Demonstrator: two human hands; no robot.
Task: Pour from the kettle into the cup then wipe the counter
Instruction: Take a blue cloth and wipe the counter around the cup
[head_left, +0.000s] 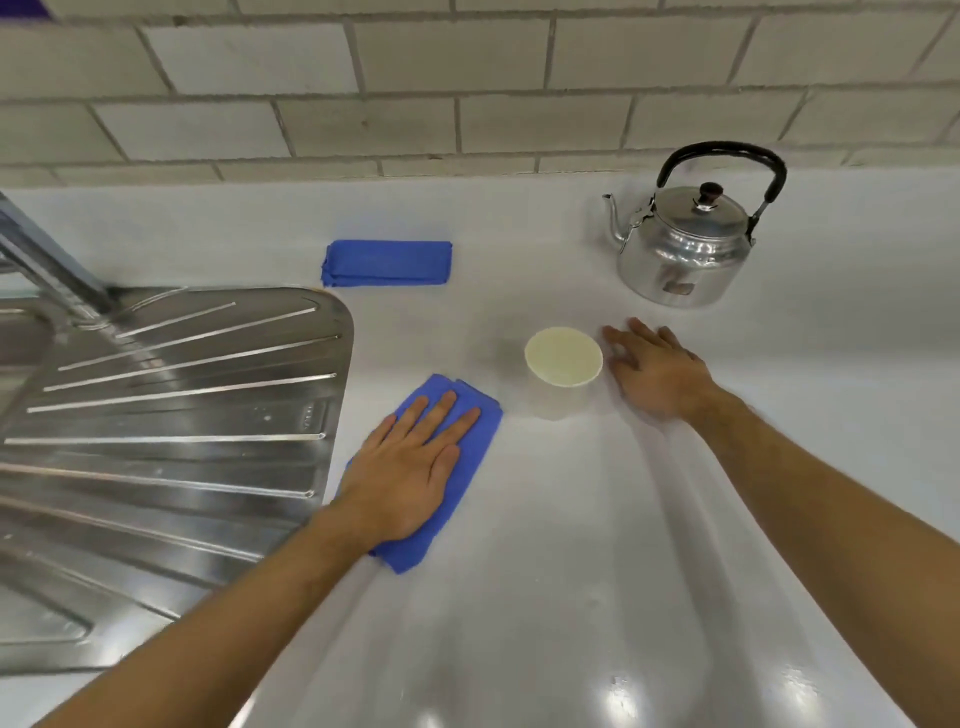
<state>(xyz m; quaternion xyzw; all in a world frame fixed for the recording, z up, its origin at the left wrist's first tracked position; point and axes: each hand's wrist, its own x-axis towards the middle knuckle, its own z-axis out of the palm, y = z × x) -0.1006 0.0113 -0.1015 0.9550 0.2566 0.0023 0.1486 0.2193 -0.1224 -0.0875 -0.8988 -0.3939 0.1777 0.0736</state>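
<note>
Left hand (410, 467): palm down, flat, fingers extended and slightly spread, pointing up and to the right. Left forearm enters from the lower left corner, bare. Right hand (657, 371): palm down, fingers extended toward the upper left, loosely spread, blurred. Right forearm enters from the lower right, bare.

A person's left hand (410, 467) lies flat, fingers (441, 415) spread, on a folded blue cloth (467, 415) on a glossy white surface (597, 545), just beside the ribbed steel draining board (182, 415) of a sink. The right hand (654, 371), palm down and open, rests just to the right of a pale paper cup (563, 364) standing upright. Behind them, a steel kettle (685, 249) with a black handle stands near the tiled wall (467, 78), well apart from a second folded blue cloth (387, 262).
</note>
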